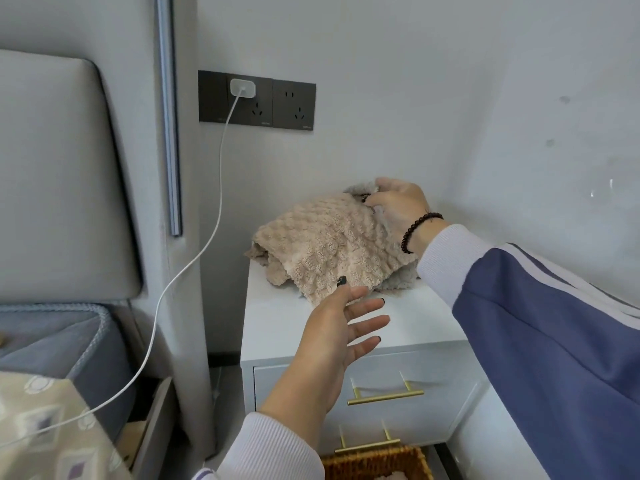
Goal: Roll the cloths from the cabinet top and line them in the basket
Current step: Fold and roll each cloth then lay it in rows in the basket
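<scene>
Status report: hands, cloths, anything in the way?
Right hand grips grey cloth. Left hand open near beige cloth. Basket below. Nothing blocking.

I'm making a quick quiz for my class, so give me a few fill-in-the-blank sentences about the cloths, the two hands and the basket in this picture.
1. The beige cloth lies on top of the white ____.
2. The right hand grips the ____ cloth at the back of the pile.
3. The left hand hovers with its fingers ____.
4. The wicker basket sits ____ the gold drawer handles.

Missing words: cabinet; grey; open; below
</scene>
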